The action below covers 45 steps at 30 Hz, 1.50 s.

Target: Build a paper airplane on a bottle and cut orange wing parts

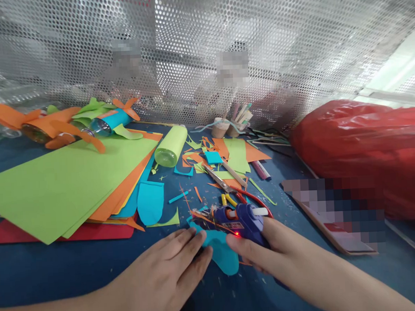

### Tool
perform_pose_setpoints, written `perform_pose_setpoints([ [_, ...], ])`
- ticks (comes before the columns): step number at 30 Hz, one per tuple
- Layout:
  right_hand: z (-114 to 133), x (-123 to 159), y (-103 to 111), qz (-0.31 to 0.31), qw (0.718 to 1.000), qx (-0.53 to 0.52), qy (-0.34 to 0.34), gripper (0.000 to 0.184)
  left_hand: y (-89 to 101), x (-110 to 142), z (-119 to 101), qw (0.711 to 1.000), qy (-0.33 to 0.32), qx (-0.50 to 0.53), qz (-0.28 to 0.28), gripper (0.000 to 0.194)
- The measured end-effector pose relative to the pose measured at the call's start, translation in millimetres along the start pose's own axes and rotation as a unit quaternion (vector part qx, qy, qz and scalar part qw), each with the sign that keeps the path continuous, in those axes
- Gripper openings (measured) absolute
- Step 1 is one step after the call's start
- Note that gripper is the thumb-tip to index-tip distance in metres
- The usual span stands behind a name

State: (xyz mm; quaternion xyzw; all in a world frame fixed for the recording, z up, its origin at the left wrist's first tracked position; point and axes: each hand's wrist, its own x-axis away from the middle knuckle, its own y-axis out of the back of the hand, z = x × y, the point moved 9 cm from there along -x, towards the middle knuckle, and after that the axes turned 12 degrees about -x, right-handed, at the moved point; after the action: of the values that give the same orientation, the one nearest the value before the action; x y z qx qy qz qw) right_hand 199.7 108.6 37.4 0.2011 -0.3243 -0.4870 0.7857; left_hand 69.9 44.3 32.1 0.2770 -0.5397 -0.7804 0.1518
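Observation:
My right hand [266, 251] is wrapped round a blue hot glue gun [246, 218] with a lit red light and a white glue stick in its back. The gun's nozzle points left, over a blue paper cutout [223, 253] on the table. On the left side of that cutout my left hand [174, 258] rests with its fingers stretched out, fingertips near the nozzle. Part of the cutout is hidden under the fingers and the gun. Just beyond the gun lie scissors [224, 184] with red and yellow handles.
Coloured paper sheets [74, 179] are stacked at left, beside another blue cutout [151, 203]. Behind them stand paper-wrapped bottles [111, 122] and a green-wrapped bottle [172, 145]. Paper scraps [237, 154] spread across the middle. A red plastic bag [358, 153] and a phone-like flat object [330, 219] lie right.

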Motion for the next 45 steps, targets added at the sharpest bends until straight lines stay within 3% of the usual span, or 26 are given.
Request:
perform_pose_setpoints([
  [17, 0, 4, 3, -0.016, 0.999, -0.015, 0.028, 0.041, -2.1, 2, 7, 0.996, 0.032, 0.082, 0.02, 0.055],
  [26, -1, 3, 15, -0.052, 0.998, -0.006, 0.021, 0.043, 0.0, 0, 4, 0.999, 0.017, 0.041, 0.01, 0.055],
  [35, -5, 4, 0, 0.0, 1.0, 0.015, -0.004, 0.051, -4.6, 4, 2, 0.999, 0.019, 0.048, 0.011, 0.057],
  [45, -2, 2, 14, -0.038, 0.999, 0.001, 0.011, 0.044, -0.6, 0, 3, 0.998, 0.013, 0.055, 0.017, 0.055],
])
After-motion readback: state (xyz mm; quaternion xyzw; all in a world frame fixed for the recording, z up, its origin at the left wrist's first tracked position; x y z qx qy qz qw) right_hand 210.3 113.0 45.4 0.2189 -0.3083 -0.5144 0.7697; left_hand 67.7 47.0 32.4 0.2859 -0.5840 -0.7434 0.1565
